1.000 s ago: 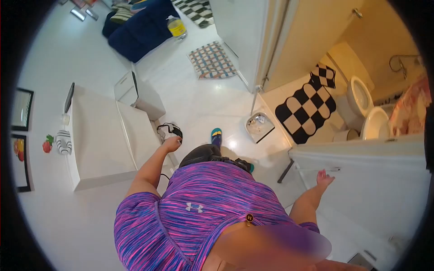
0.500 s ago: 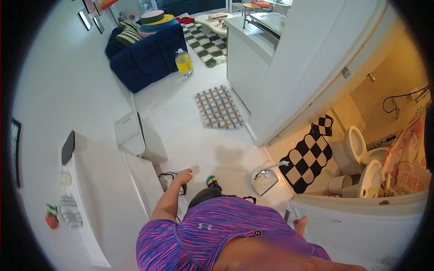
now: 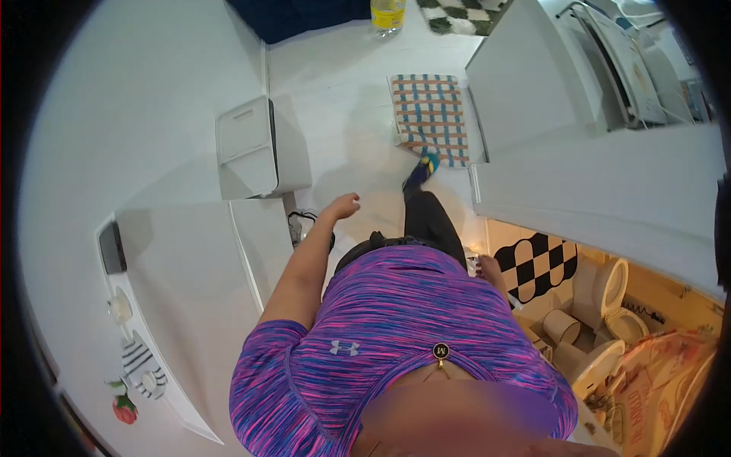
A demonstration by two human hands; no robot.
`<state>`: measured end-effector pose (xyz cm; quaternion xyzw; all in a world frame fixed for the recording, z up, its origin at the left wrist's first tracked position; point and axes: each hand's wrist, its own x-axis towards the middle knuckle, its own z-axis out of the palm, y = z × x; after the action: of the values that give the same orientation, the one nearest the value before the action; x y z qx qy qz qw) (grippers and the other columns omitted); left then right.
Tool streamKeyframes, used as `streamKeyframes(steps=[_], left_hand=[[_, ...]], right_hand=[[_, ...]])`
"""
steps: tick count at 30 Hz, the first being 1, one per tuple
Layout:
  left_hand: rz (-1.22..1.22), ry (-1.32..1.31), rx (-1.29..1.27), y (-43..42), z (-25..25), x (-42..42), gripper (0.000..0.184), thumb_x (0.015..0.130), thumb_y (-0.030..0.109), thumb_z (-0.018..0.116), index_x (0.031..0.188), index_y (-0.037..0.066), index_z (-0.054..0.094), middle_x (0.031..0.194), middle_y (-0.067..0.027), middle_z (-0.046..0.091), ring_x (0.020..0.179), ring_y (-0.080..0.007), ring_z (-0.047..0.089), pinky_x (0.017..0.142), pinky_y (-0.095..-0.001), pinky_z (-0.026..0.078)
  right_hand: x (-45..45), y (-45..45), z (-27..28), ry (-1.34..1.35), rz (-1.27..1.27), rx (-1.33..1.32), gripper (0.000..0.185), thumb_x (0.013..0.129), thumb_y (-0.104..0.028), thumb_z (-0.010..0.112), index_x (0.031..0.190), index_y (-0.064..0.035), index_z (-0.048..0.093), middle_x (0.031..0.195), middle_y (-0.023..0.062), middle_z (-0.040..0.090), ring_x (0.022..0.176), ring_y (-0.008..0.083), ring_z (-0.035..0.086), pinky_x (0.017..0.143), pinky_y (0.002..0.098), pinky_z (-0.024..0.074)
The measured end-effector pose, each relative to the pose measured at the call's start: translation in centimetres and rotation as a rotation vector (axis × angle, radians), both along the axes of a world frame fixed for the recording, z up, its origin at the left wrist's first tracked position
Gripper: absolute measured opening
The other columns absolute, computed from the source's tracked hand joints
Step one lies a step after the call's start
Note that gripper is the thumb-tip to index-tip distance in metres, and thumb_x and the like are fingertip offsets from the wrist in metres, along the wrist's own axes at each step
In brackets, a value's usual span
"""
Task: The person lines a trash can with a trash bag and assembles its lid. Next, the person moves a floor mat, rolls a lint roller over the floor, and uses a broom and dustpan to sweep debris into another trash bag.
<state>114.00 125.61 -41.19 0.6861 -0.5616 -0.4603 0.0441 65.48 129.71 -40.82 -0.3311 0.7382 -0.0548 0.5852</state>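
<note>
My left hand point(image 3: 345, 206) swings forward at the left of my body with its fingers loosely bent and nothing in them. Nearest to it are a white bin point(image 3: 292, 152) and a bag with black edging point(image 3: 302, 225) on the floor. By my right hip, partly behind the shirt, hangs my right hand point(image 3: 489, 270); its fingers look slightly apart, and I see nothing held. A checked mat point(image 3: 432, 114) lies ahead, and my foot in a dark, multicoloured shoe or sock point(image 3: 422, 171) reaches its near edge.
On the left stands a white cabinet point(image 3: 179, 259). A white partition point(image 3: 594, 198) and a bathroom with a toilet point(image 3: 601, 286) and a black checkered mat point(image 3: 537, 266) are on the right. A yellow-labelled bottle point(image 3: 387, 17) stands ahead near a dark blue sofa point(image 3: 304, 17).
I have stepped forward, past the bathroom doorway, and my view has tilted down. The checked mat and the bin are closer. My right hand has left the white door and come beside my hip.
</note>
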Motion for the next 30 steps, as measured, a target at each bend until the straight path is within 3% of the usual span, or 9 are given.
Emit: streamKeyframes(steps=[7,9,10,11,16,20,25,28,30], left_hand=[[-0.145,-0.052,0.216,-11.3,-3.4,2.9,0.047,0.077,0.034,0.048,0.112,0.003,0.049,0.117,-0.0193,0.047,0.108,-0.0347,0.044,0.091,-0.0387,0.035],[-0.216,-0.092,0.165,-15.8,-2.1,4.7,0.053,0.078,0.039,0.047,0.116,0.003,0.046,0.123,-0.0179,0.042,0.115,-0.0326,0.039,0.096,-0.0396,0.030],[-0.207,-0.128,0.235,-19.1,-0.5,5.5,0.051,0.076,0.035,0.049,0.116,0.003,0.046,0.120,-0.0180,0.045,0.113,-0.0319,0.041,0.095,-0.0392,0.032],[-0.184,-0.160,0.314,-22.8,0.7,6.4,0.049,0.075,0.031,0.051,0.116,0.004,0.047,0.117,-0.0182,0.048,0.111,-0.0312,0.043,0.093,-0.0387,0.034],[0.373,0.073,-0.027,-43.8,7.8,6.0,0.039,0.075,0.019,0.050,0.110,0.002,0.050,0.100,-0.0188,0.057,0.094,-0.0290,0.055,0.082,-0.0353,0.042],[0.286,0.347,-0.192,-59.0,11.7,0.9,0.034,0.077,0.015,0.049,0.107,0.000,0.051,0.096,-0.0172,0.059,0.089,-0.0252,0.057,0.078,-0.0318,0.043],[0.014,0.517,-0.741,-77.0,23.3,-8.9,0.028,0.079,0.004,0.048,0.106,0.001,0.052,0.092,-0.0138,0.059,0.084,-0.0253,0.056,0.078,-0.0325,0.043],[-0.255,0.647,-0.949,-85.4,32.4,-15.6,0.030,0.072,0.000,0.050,0.101,0.002,0.054,0.103,-0.0149,0.054,0.101,-0.0285,0.049,0.089,-0.0343,0.036],[-0.540,0.541,-1.181,-91.1,33.4,-19.2,0.029,0.066,0.002,0.051,0.095,0.001,0.055,0.096,-0.0182,0.054,0.096,-0.0324,0.049,0.088,-0.0395,0.037]], right_hand=[[5.4,-28.7,0.7,-0.020,0.173,0.029,0.043,0.083,-0.030,0.048,0.117,-0.0039,0.044,0.091,0.0144,0.056,0.066,0.0228,0.057,0.050,0.0362,0.0479],[6.4,-36.1,-0.9,0.009,0.358,-0.232,0.046,0.082,-0.028,0.049,0.120,-0.0034,0.041,0.093,0.0166,0.057,0.067,0.0270,0.058,0.047,0.0379,0.0471],[8.4,-39.7,2.3,0.105,0.388,-0.412,0.037,0.080,-0.029,0.048,0.106,-0.0022,0.051,0.096,0.0167,0.058,0.091,0.0310,0.054,0.078,0.0374,0.0438],[11.2,-43.3,10.7,0.096,0.523,-0.386,0.034,0.078,-0.028,0.048,0.101,-0.0033,0.053,0.099,0.0195,0.056,0.094,0.0323,0.053,0.080,0.0393,0.0413],[17.3,-58.3,25.6,0.008,0.643,-0.862,0.032,0.081,-0.020,0.046,0.107,-0.0024,0.051,0.094,0.0199,0.056,0.088,0.0341,0.053,0.076,0.0382,0.0415],[18.6,-67.3,32.0,0.001,0.614,-1.187,0.035,0.082,-0.018,0.049,0.113,-0.0026,0.049,0.088,0.0159,0.057,0.080,0.0305,0.055,0.070,0.0359,0.0429],[18.9,-81.8,39.9,-0.006,0.027,-1.225,0.031,0.079,-0.015,0.056,0.107,-0.0025,0.052,0.083,0.0108,0.055,0.065,0.0212,0.052,0.059,0.0318,0.0425],[11.4,-99.2,35.5,0.243,-0.398,-1.452,0.017,0.077,-0.013,0.056,0.090,-0.0022,0.051,0.091,0.0178,0.052,0.073,0.0260,0.052,0.066,0.0339,0.0424],[7.6,-106.1,35.7,0.504,-0.572,-1.498,0.036,0.076,-0.024,0.056,0.101,0.0005,0.049,0.099,0.0214,0.048,0.094,0.0331,0.044,0.082,0.0409,0.0356]])
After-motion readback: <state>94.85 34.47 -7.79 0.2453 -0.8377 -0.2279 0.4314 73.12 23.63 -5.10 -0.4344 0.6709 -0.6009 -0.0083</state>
